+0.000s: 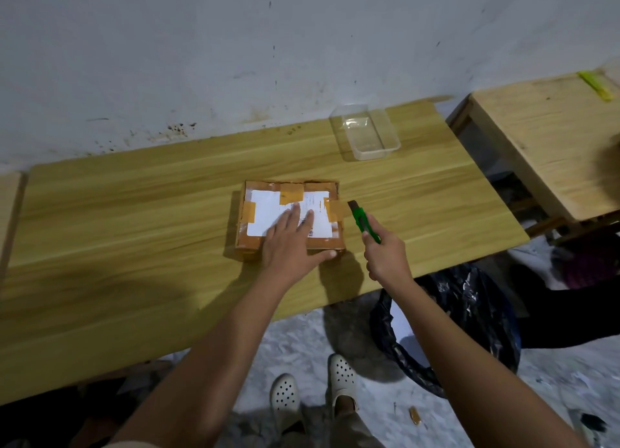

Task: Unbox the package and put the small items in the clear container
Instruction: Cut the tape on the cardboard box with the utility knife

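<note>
Right grip: I saw the right hand (385,254) clenched round the green cutter (363,222), blade just beside the box (291,192).
Left grip: the left hand (291,241) lay flat, released, pressing the box top.
Box: taped shut, mid-counter (134,212).
Container: the clear container (365,133) stood empty, well apart.
Progress: I judged nothing unpacked yet.

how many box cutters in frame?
1 sure: green cutter gripped in the right hand, just right of the box. Yellow-green thing on the side table may be another; too blurred.
</note>
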Tool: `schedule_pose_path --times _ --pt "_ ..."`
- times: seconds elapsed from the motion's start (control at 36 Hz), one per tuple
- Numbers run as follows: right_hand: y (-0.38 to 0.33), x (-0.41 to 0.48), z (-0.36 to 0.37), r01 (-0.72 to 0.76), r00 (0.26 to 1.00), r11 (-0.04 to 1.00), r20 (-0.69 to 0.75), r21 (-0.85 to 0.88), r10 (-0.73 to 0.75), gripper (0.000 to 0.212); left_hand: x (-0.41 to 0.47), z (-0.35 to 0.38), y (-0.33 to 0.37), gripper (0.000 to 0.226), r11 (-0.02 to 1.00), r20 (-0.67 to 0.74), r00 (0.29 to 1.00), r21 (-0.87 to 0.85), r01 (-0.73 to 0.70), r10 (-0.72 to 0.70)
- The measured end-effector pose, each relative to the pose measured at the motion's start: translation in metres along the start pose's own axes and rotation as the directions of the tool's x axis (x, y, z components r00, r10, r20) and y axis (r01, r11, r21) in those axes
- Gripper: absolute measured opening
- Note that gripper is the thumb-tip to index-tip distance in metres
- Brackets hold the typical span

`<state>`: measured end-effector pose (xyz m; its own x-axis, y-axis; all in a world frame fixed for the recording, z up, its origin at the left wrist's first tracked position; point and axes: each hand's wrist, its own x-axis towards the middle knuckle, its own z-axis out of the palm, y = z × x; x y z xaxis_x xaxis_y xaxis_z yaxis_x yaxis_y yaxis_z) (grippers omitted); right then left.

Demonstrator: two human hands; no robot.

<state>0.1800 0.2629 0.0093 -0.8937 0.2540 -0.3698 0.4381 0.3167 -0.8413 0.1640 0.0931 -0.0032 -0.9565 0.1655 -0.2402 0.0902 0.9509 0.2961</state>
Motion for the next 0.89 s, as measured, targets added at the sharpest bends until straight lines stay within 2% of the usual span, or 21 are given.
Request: schedule_pose_path --times 0.14,0.39,0.58,0.89 --pt "-0.002 0.001 0.007 0.044 0.999 0.999 0.011 -0.012 -0.044 0.042 -0.001 0.006 -0.019 0.089 0.994 -0.026 0.998 0.088 -0.057 0.06" --pt "-0.013 0.0 0.013 0.098 0.995 0.992 0.036 -0.079 -0.095 0.044 -0.001 0.016 -0.006 0.087 0.998 -0.096 0.994 0.043 0.05 -0.046" --pt "-0.029 0.001 0.015 0.154 0.988 0.964 0.058 -0.218 -0.145 0.044 -0.001 0.017 -0.006 0.084 0.997 -0.101 0.994 0.06 0.055 -0.049" --pt "-0.038 0.002 0.012 0.162 0.985 0.917 0.11 -0.364 -0.13 0.047 0.001 0.02 -0.007 0.083 0.995 -0.116 0.992 0.075 0.064 -0.055"
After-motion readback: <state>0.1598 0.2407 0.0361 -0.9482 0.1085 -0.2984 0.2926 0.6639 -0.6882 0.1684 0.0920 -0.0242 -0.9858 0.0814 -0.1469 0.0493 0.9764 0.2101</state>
